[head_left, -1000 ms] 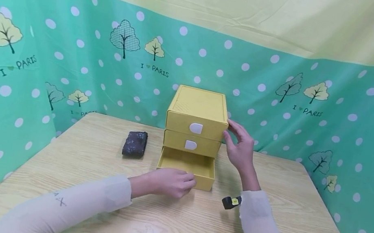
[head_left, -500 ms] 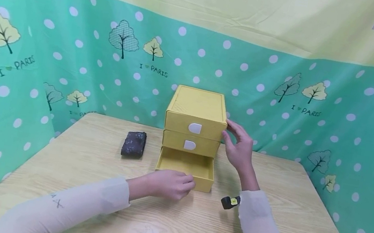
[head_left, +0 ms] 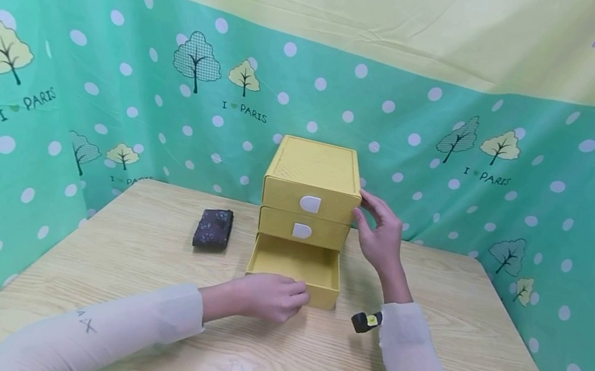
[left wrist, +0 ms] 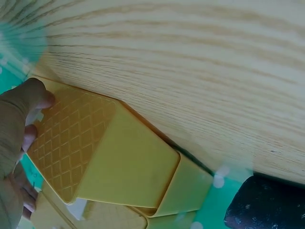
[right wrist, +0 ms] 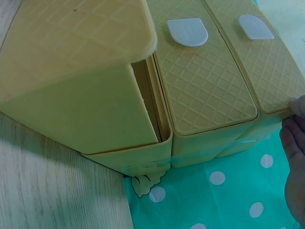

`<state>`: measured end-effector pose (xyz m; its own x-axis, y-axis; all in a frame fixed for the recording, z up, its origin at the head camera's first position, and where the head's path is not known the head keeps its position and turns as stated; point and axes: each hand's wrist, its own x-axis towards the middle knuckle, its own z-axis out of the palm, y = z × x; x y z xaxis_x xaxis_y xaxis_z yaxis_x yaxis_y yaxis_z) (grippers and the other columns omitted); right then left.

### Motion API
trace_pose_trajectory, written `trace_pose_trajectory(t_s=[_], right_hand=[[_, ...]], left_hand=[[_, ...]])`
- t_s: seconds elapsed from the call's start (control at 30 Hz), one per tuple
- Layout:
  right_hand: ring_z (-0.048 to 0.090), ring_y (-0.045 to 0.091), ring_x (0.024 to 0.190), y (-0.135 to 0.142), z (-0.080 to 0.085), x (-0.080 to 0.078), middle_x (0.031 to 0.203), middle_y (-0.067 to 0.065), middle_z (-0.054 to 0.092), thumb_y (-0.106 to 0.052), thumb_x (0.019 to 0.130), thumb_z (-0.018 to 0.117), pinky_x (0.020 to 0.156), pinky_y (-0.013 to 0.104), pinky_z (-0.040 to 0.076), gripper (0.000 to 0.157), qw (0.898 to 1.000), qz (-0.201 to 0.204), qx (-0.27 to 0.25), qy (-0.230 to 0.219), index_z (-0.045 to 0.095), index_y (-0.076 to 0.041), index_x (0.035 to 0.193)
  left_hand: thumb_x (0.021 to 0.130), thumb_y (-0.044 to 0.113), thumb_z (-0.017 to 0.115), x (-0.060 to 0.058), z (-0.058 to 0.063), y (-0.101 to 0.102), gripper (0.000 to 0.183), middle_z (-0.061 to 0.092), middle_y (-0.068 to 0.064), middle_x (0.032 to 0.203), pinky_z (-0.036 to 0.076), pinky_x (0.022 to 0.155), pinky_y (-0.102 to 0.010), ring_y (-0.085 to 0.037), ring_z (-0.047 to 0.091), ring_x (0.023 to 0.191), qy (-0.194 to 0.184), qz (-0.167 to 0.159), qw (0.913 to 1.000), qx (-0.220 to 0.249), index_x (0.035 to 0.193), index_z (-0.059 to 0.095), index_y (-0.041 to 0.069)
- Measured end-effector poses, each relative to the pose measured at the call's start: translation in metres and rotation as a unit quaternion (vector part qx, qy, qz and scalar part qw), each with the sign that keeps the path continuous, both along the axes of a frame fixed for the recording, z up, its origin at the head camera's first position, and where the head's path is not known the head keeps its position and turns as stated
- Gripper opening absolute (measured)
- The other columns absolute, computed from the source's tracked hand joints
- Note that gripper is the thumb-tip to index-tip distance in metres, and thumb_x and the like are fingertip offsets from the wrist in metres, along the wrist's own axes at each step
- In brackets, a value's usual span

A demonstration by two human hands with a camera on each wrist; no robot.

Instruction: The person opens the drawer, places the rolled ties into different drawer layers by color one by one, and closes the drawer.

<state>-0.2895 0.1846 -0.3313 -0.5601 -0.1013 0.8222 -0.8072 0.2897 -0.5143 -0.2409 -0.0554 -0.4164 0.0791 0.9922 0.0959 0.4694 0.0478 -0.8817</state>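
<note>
A yellow three-tier drawer box stands at the back of the table, its bottom drawer pulled out and nothing visible inside. My left hand is at that drawer's front; in the left wrist view, thumb and fingers pinch its white handle tab. My right hand rests at the box's upper right front corner, with the thumb near the front edge and fingers along the side. The right wrist view has the upper two drawers closed, with fingertips right at the top one's edge.
A dark patterned folded pouch lies on the wooden table, left of the box. Green dotted cloth hangs behind and along both sides. A small black device sits by my right wrist.
My left hand has drawn the bottom drawer slightly further out, toward me. My right hand keeps its place at the box's corner.
</note>
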Motion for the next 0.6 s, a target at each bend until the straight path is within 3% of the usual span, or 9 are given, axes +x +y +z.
trace_pose_trajectory(t_s=[0.17,0.43,0.6], right_hand=[[0.063,0.047,0.115,-0.001,0.0,0.0,0.125,0.034,0.062,0.021,0.09,0.064,0.105,0.05,0.055,0.039,1.0,-0.003,0.001,0.004,0.058,0.019,0.128],[0.063,0.046,0.115,-0.001,0.001,0.001,0.126,0.033,0.063,0.019,0.09,0.065,0.103,0.056,0.054,0.038,1.0,-0.008,0.005,0.004,0.059,0.018,0.128],[0.063,0.044,0.116,-0.001,0.001,0.0,0.125,0.034,0.062,0.02,0.09,0.064,0.104,0.054,0.055,0.039,1.0,-0.005,0.001,-0.002,0.059,0.019,0.128]], left_hand=[[0.095,-0.004,0.045,0.002,0.0,0.0,0.038,0.056,0.004,0.09,0.051,0.061,-0.011,-0.01,0.051,0.08,-0.002,-0.002,1.0,-0.005,0.088,0.074,0.021],[0.094,-0.016,0.027,0.007,-0.001,0.001,0.061,0.056,0.004,0.09,0.05,0.06,-0.011,-0.011,0.05,0.078,0.009,-0.019,0.9998,0.001,0.087,0.074,0.021],[0.094,-0.019,0.019,0.011,0.001,0.001,0.069,0.057,0.004,0.089,0.051,0.06,-0.011,-0.01,0.051,0.078,0.012,-0.027,0.9995,0.007,0.086,0.074,0.022]])
